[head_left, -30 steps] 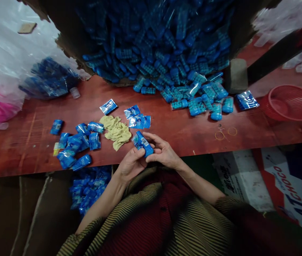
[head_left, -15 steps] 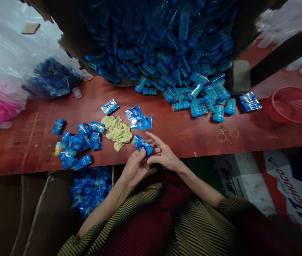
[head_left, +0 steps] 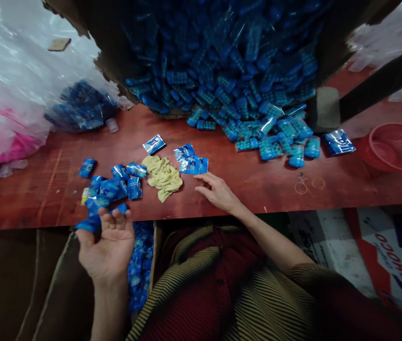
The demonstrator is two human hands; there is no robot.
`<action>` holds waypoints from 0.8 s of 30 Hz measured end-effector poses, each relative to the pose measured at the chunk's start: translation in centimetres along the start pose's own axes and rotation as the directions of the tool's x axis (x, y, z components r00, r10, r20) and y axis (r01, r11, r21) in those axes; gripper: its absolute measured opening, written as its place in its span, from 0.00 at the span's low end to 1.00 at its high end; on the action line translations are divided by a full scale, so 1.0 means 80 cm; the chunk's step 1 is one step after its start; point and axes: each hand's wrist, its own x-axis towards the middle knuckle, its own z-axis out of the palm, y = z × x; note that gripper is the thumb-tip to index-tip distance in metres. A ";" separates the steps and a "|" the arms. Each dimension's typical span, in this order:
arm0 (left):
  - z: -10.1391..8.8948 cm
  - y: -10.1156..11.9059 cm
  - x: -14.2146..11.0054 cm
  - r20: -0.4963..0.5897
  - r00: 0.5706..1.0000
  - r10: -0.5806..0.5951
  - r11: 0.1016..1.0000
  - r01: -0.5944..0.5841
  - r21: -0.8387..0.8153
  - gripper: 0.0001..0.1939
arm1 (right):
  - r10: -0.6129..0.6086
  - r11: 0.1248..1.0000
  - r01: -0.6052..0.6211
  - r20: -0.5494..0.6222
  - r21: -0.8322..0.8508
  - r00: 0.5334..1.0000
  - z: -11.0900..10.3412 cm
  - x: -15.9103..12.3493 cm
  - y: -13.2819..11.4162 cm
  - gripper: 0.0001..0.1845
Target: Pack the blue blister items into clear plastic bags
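My left hand (head_left: 108,244) is palm up with its fingers apart at the table's front edge. A blurred blue-wrapped bottle (head_left: 89,224) is just beyond its thumb; whether they touch I cannot tell. Several more blue-wrapped bottles (head_left: 110,189) lie in a loose pile behind that hand. My right hand (head_left: 218,192) hovers over the table, holding nothing, thumb and fingers apart. Its fingertips are close to some flat blue printed wrappers (head_left: 189,165). Left of these wrappers lies a crumpled yellow-green cloth (head_left: 163,177), with a small blue stack of wrappers (head_left: 154,144) behind it.
Clear bottles with blue beads (head_left: 243,123) spill from a large torn carton at the back of the red table (head_left: 236,180). To the right are a blue packet (head_left: 339,142), a red basket (head_left: 396,147) and rubber bands (head_left: 307,185). Plastic bags (head_left: 16,90) fill the left.
My left hand has moved left, away from my right hand, to the pile, and its fingers have opened around the wrapped bottle. My right hand no longer touches that bottle. The view has shifted slightly.
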 end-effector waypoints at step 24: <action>0.050 -0.164 0.053 0.273 0.904 -0.329 0.828 0.137 0.544 0.19 | 0.091 0.725 -0.055 0.016 -0.687 0.996 0.012 0.078 0.018 0.13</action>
